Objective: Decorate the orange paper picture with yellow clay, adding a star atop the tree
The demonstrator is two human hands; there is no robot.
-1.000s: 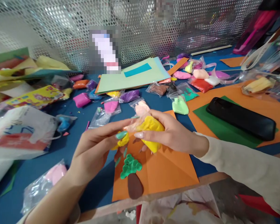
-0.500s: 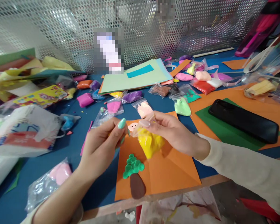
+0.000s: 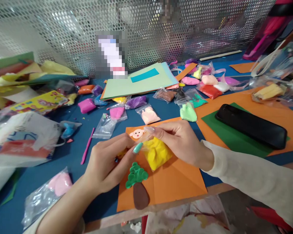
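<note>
Over orange paper (image 3: pixel 178 175), left hand (image 3: pixel 107 164) and right hand (image 3: pixel 187 141) (nearly closed) pinch a yellow-filled bag (image 3: pixel 158 154). It's between them.

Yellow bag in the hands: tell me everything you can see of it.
The yellow bag looks like clear, glossy, thin plastic, its lower part packed with bright yellow, lumpy clay-like stuff, its upper part crumpled. The right hand pinches its top; the left hand seems to grip its upper left edge. It slants over the orange sheet; contact there is unclear. Fingers hide whether its mouth is open.
</note>
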